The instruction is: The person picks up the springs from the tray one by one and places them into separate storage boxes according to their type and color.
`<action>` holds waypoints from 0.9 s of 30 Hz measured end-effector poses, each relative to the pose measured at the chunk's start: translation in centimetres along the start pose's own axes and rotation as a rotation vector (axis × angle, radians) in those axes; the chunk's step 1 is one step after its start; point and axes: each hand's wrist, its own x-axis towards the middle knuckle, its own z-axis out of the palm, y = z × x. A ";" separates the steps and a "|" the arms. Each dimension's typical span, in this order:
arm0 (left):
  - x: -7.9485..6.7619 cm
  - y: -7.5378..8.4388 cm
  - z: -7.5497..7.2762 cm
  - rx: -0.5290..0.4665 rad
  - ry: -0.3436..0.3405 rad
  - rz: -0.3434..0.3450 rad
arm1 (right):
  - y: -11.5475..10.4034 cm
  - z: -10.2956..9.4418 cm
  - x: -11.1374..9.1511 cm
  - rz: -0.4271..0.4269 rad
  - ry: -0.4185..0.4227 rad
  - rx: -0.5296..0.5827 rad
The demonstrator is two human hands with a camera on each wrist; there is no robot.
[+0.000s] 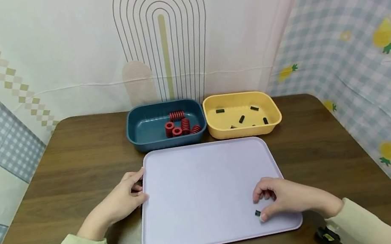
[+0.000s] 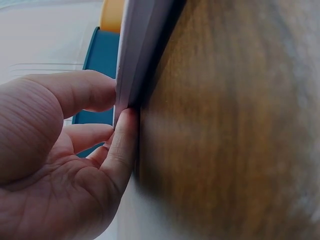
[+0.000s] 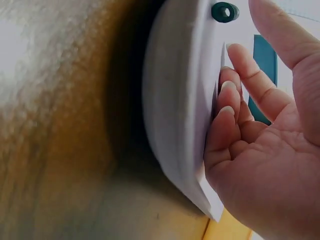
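A pale lilac tray (image 1: 211,192) lies on the table in the head view. My left hand (image 1: 124,198) touches the tray's left side with its thumb and fingertips; the left wrist view shows fingers (image 2: 122,142) against the rim. Over the tray's lower right part is my right hand (image 1: 286,197), its thumb and index finger spread apart. Beside that thumb lies a short dark green hollow cylinder (image 1: 257,213), like a small spring. In the right wrist view this green cylinder (image 3: 225,12) rests on the tray, its hole facing the camera, with the fingers apart from it.
Behind the tray stands a dark blue bin (image 1: 149,145) with several red coil springs (image 1: 185,126). A yellow bin (image 1: 245,131) with several small dark green pieces (image 1: 241,119) is right of it. A patterned cloth (image 1: 82,50) hangs behind the wooden table (image 1: 81,158).
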 end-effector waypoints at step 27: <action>0.0 -0.2 0.1 0.006 0.016 0.017 | -0.3 -0.9 0.7 0.025 -0.047 0.004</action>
